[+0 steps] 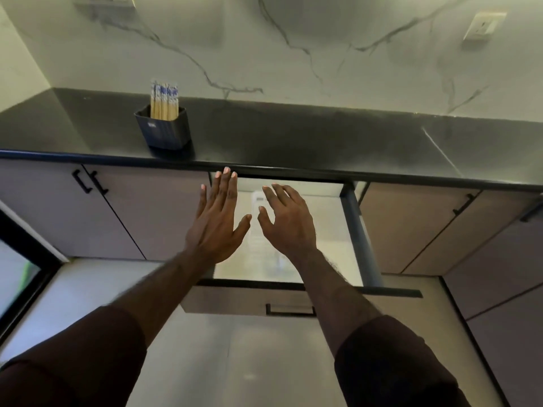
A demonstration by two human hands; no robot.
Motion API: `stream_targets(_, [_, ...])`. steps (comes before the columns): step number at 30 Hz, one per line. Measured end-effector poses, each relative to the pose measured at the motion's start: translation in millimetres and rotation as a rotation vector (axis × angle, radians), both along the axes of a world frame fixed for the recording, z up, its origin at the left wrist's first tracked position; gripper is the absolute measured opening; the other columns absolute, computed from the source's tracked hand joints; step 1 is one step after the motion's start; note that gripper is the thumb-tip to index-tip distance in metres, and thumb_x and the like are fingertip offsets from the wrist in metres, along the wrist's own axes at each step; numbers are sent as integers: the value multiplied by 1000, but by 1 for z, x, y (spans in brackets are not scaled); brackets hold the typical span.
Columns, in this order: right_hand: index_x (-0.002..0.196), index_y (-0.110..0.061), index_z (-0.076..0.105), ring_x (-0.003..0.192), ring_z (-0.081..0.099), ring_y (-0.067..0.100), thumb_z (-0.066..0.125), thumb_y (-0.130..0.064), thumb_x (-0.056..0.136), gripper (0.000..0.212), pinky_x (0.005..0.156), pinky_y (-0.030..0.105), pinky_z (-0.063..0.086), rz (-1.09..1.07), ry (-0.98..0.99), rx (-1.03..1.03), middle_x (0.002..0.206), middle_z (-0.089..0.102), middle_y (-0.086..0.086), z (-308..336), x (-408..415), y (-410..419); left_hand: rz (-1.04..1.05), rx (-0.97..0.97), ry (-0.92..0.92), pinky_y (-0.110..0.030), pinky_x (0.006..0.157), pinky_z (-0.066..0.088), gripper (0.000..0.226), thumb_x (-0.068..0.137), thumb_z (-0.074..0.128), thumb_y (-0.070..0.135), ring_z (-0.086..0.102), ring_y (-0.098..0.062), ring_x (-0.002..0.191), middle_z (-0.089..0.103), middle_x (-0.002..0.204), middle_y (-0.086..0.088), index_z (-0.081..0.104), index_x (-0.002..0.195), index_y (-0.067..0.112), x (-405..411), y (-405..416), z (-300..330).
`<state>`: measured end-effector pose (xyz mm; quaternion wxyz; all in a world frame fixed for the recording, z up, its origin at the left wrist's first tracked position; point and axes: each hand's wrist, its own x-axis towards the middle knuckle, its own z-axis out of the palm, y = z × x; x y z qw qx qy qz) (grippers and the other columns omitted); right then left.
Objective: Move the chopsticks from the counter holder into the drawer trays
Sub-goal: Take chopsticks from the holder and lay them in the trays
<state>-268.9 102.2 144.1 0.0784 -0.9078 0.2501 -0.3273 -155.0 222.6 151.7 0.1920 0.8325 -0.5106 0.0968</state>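
Note:
A bundle of wooden chopsticks (164, 101) with blue-patterned tops stands upright in a dark square holder (163, 130) near the front edge of the black counter (293, 136). Below the counter a drawer (361, 239) is pulled out, its pale inside washed out; a clear tray (260, 201) shows faintly between my hands. My left hand (219, 218) hovers over the drawer's left side, fingers spread, empty. Beside it, my right hand (286, 218) hangs over the drawer's middle, fingers apart, holding nothing. Both hands are well below and right of the holder.
Closed cabinet doors with black handles (88, 180) flank the drawer on both sides. The drawer front with its handle (289, 309) juts toward me. A marbled wall with an outlet (483, 26) rises behind the counter. A dark-framed panel (20, 274) is at lower left.

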Motion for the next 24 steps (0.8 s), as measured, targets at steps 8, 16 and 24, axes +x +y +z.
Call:
stream_targets(8, [135,-9,56,132,49,30,57,-30,93,47,110,44,39,-8,-77,-91,138,57,14,47,132,26,-75,-153,12,-41,119,-10,82,97,38,48,-19,-18,146,-20,157,-2,-17,147,15,138,27,43])
stream_targets(16, [137,-7,53,134,47,30,57,-31,94,49,110,47,40,-49,-110,-82,140,56,14,74,274,62,-112,-156,1,-41,120,-7,84,94,39,50,-15,-18,147,-14,159,-5,-14,150,16,288,66,68])
stream_targets(24, [137,-7,52,133,46,26,57,-31,95,49,108,40,41,-43,-109,-19,139,57,12,66,396,36,-139,-174,105,-45,122,3,85,94,48,40,-9,-17,149,-6,162,-7,-9,152,16,397,45,53])
